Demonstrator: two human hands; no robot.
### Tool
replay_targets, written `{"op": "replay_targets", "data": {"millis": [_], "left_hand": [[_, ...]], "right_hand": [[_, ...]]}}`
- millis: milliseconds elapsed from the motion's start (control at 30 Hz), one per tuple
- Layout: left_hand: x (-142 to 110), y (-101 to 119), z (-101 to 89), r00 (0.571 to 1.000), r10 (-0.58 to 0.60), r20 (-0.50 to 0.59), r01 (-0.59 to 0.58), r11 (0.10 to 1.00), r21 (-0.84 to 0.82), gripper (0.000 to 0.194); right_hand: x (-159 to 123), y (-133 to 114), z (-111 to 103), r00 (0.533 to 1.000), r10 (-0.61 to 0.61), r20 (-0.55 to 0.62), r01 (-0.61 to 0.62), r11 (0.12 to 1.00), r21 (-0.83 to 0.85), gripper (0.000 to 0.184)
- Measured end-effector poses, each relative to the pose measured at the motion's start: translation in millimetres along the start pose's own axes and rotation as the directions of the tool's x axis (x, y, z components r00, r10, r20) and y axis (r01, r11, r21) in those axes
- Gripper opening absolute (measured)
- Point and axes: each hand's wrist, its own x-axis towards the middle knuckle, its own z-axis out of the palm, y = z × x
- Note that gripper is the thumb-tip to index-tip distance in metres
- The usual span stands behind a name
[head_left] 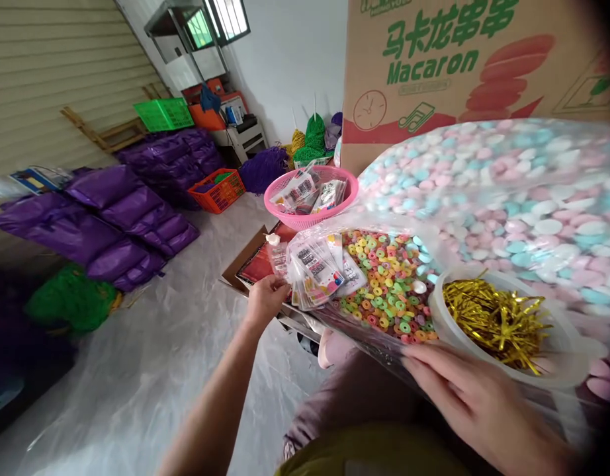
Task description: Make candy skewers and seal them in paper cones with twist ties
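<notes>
Resting right hand (476, 400) palm-down, left hand (266, 301) curled

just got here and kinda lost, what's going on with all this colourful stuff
A person has their left hand at the edge of a bunch of clear printed packets; whether it grips them is unclear. Their right hand lies at the clear plastic's near edge, beside a tub of gold strips. Small coloured rings lie between the hands, pastel pieces behind the tub. More packets sit in a pink basket.
</notes>
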Motion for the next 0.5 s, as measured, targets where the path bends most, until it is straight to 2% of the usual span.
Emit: {"op": "replay_targets", "data": {"millis": [67,133,167,233,267,300,333,367,433,500], "left_hand": [[-17,13,7.1,0.999,0.008,0.032,-0.004,0.994,-0.111,0.021],[-34,30,16.6,0.994,0.048,0.096,-0.027,0.979,-0.204,0.023],[-39,37,19.9,0.983,0.086,0.162,-0.043,0.967,-0.252,0.022],[-37,44,19.6,0.93,0.184,0.318,-0.073,0.941,-0.331,0.023],[-29,42,15.6,0.936,0.182,0.302,-0.074,0.939,-0.336,0.024],[-17,38,10.1,0.976,0.126,0.178,-0.063,0.945,-0.32,0.025],[-2,31,4.1,0.999,0.038,-0.023,-0.043,0.963,-0.264,0.025],[14,22,-1.0,0.993,0.0,-0.118,-0.027,0.973,-0.23,0.023],[44,4,-4.3,0.981,-0.035,-0.192,-0.002,0.982,-0.188,0.016],[63,-10,2.7,0.972,-0.034,-0.231,-0.004,0.986,-0.164,0.011]], "right_hand": [[36,-7,27,0.989,0.09,0.116,-0.109,0.98,0.168,0.025],[70,-11,55,0.961,0.177,0.213,-0.242,0.91,0.336,0.036],[84,-10,66,0.953,0.185,0.24,-0.267,0.887,0.377,0.034],[105,-5,78,0.949,0.208,0.235,-0.287,0.878,0.382,0.029],[112,-1,80,0.951,0.229,0.21,-0.291,0.891,0.348,0.029],[117,3,81,0.953,0.247,0.175,-0.289,0.913,0.288,0.029],[121,5,81,0.961,0.235,0.146,-0.261,0.946,0.193,0.028],[124,6,82,0.973,0.189,0.131,-0.2,0.977,0.078,0.027],[130,1,90,0.986,0.037,0.16,-0.015,0.99,-0.137,0.027],[134,-9,105,0.959,-0.145,0.245,0.203,0.951,-0.233,0.026]]}}
